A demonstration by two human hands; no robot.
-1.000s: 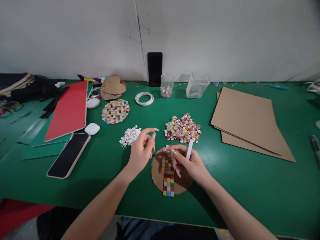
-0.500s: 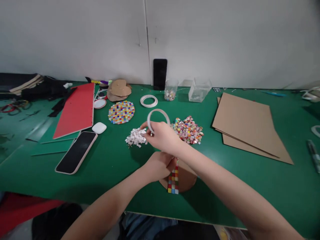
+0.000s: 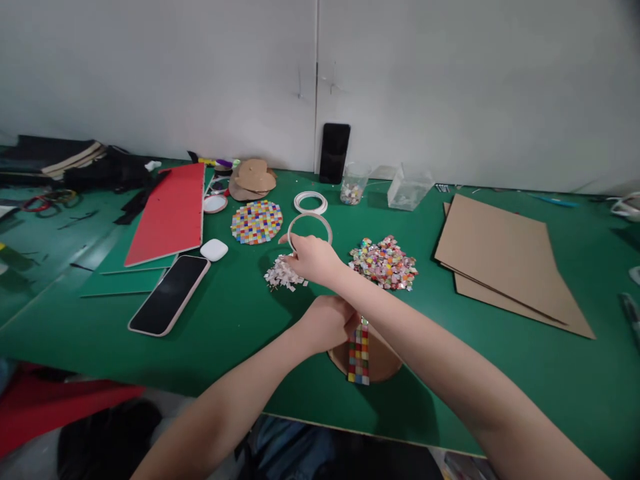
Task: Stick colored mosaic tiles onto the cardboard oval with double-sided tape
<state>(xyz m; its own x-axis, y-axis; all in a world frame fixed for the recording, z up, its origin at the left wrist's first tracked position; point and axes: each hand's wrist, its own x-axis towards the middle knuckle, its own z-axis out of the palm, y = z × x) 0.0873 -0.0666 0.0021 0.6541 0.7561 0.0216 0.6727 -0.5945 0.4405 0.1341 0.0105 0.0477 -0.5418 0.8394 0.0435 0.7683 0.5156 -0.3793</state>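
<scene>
My right hand point(image 3: 316, 261) reaches across to the left and is closed around a thin white ring of tape point(image 3: 330, 230), which stands up from its fingers. It is above a small heap of white paper scraps point(image 3: 280, 275). Below the right forearm, my left hand point(image 3: 331, 325) is curled at the upper left part of a round cardboard piece point(image 3: 384, 359); its fingertips are partly hidden. A strip of small colourful mosaic tiles point(image 3: 359, 363) runs down that cardboard. Beyond the right wrist lies a pile of loose shiny tiles point(image 3: 385, 263).
A tile-covered disc point(image 3: 257, 222), another tape roll point(image 3: 311, 202) and cardboard discs point(image 3: 254, 179) lie behind. Phones point(image 3: 170, 295), a red board point(image 3: 167, 210) and a white case point(image 3: 214, 250) are leftward. A tile cup point(image 3: 353, 187), clear box point(image 3: 409, 190) and cardboard sheets point(image 3: 495, 247) stand or lie rightward.
The camera view has shifted, moving the scene rightward in the picture. My right hand has moved left relative to the table with the tape, uncovering more of the tile pile. My left hand stays at the cardboard.
</scene>
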